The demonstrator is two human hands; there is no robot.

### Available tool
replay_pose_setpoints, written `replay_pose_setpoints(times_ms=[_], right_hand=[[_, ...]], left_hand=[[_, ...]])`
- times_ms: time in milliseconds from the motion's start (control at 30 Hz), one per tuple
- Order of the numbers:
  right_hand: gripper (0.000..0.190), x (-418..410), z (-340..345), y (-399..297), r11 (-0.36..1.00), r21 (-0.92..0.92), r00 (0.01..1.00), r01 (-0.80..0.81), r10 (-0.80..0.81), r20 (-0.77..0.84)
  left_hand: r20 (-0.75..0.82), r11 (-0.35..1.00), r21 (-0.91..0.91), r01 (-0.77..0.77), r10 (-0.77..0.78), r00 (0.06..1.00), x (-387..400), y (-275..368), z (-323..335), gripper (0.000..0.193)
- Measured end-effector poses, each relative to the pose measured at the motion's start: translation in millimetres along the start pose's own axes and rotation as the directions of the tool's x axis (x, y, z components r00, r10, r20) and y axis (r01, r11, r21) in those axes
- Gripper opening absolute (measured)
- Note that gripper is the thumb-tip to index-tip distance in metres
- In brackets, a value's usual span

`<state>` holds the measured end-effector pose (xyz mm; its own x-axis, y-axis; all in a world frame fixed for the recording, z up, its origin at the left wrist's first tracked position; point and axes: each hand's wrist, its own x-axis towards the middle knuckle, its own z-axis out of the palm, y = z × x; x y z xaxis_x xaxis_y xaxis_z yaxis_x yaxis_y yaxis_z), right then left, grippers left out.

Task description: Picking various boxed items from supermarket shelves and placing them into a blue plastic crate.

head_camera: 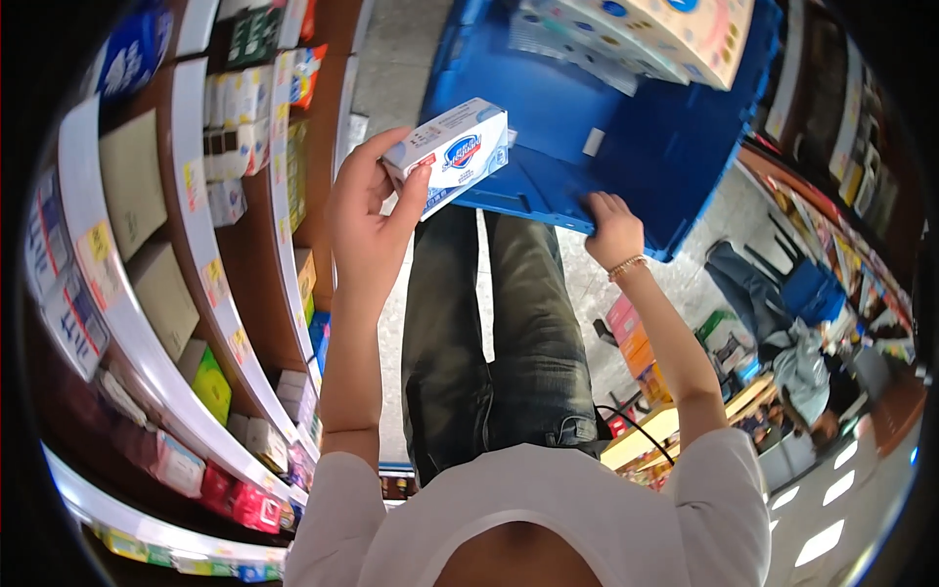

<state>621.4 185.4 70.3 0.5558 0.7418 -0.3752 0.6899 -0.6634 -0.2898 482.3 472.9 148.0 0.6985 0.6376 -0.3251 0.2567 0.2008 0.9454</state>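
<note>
Between the thumb and fingers of my left hand [374, 213] is a white and blue Safeguard soap box [458, 155], tilted, with its printed front facing up. It is held above the near left part of a blue plastic crate [546, 110]. My right hand [615, 229], with a beaded bracelet at the wrist, grips the crate's near rim, fingers curled over the edge. Inside the crate's far end lies a large cream patterned package [682, 37] with coloured dots, beside clear plastic wrap [572, 55]. A small white label sits on the crate's inner surface.
Curved-looking store shelves [183, 191] with price tags, boxes and packets rise close on my left. At the right are another shelf, a person in jeans [748, 282], a blue basket [813, 290], stacked coloured boxes [629, 337] and a grey plastic bag [802, 374]. Tiled floor shows around my legs.
</note>
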Motion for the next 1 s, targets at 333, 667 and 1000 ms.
replay_pose_setpoints(times_ms=[333,667,1000], right_hand=[[0.034,-3.1,-1.3,4.5,0.995,0.096,0.999,-0.012,0.017,-0.051],[0.027,-3.5,-7.8,9.2,0.981,0.195,0.998,-0.02,0.032,-0.061],[0.024,-1.6,-8.6,13.3,0.963,0.267,0.997,-0.019,0.039,-0.068]], left_hand=[[0.346,0.705,0.646,-0.291,0.069,0.936,93.8,-61.9,132.9,0.036],[0.805,0.584,0.517,-0.626,-0.082,0.588,115.7,-183.0,197.9,0.036],[0.787,0.205,0.591,-0.78,-0.361,0.501,114.2,-213.8,178.1,0.025]])
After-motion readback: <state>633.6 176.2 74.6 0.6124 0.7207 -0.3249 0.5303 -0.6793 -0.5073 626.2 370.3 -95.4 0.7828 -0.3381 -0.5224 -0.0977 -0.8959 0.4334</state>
